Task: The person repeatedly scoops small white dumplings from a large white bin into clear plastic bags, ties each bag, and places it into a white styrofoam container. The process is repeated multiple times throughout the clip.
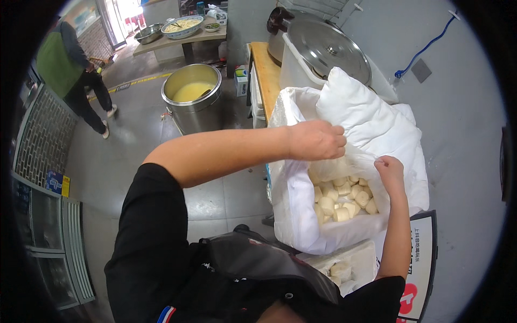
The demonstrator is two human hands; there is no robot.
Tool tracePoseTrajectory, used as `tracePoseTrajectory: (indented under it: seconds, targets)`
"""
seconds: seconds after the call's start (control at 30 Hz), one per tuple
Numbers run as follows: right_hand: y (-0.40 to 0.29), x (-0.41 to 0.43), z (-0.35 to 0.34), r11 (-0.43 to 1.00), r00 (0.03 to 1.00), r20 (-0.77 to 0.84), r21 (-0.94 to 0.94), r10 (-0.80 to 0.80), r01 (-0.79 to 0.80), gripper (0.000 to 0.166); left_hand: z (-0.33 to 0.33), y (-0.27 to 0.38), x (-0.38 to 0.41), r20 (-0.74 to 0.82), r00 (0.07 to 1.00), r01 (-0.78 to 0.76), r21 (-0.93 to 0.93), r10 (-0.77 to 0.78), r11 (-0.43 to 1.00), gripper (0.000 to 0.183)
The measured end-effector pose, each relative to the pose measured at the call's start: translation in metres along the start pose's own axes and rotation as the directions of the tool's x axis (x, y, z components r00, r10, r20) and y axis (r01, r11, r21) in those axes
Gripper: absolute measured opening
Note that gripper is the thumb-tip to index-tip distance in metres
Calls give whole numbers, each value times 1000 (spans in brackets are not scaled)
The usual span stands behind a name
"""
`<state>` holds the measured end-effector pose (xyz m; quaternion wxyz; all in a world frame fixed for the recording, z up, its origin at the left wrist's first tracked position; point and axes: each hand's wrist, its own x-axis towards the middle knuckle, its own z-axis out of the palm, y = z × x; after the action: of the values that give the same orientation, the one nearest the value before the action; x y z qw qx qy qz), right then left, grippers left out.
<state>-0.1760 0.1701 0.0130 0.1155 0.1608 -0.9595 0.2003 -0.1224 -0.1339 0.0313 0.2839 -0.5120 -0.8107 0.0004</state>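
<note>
My left hand [319, 139], curled into a fist, is closed on the thin clear plastic sheet [357, 159] over a white, cloth-lined box [284, 189]. At the sheet's other side, my right hand [389, 165] pinches it between thumb and fingers. Inside the box, below the sheet, lie many pale cylindrical steamed buns [341, 214]. A thick white quilted cover [359, 109] is folded back over the far right side of the box. The left fingertips are partly hidden.
A steel pot [192, 101] of yellow liquid stands on the floor beyond my left arm. A lidded steel pot [329, 48] stands behind the box. Nearer my body is a smaller white box [367, 258] with more buns. A person [60, 60] is at the far left.
</note>
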Motion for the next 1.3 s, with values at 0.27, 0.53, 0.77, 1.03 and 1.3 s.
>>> tracePoseTrajectory:
  seconds: [0.27, 0.53, 0.77, 1.03, 1.3]
  targets:
    - [-64, -33, -23, 859, 945, 111, 395, 307, -325, 15, 8, 0, 29, -358, 891, 266, -89, -280, 960, 14]
    - [-67, -59, -25, 926, 954, -297, -372, -50, -68, 17, 42, 9, 37, 281, 565, 290, -948, -776, -132, 18]
    - [-25, -70, -35, 753, 951, -242, -584, 194, -303, 15, 49, 28, 54, 453, 524, 53, -863, -721, -503, 14]
    - [8, -80, -67, 442, 699, 155, 674, 698, -592, 20, 35, 15, 102, 299, 739, -141, -808, -603, -573, 11]
    - [-33, -158, -131, -216, 906, -163, 941, 390, 262, 18, -49, 55, 164, 89, 944, 62, -994, -317, -93, 75]
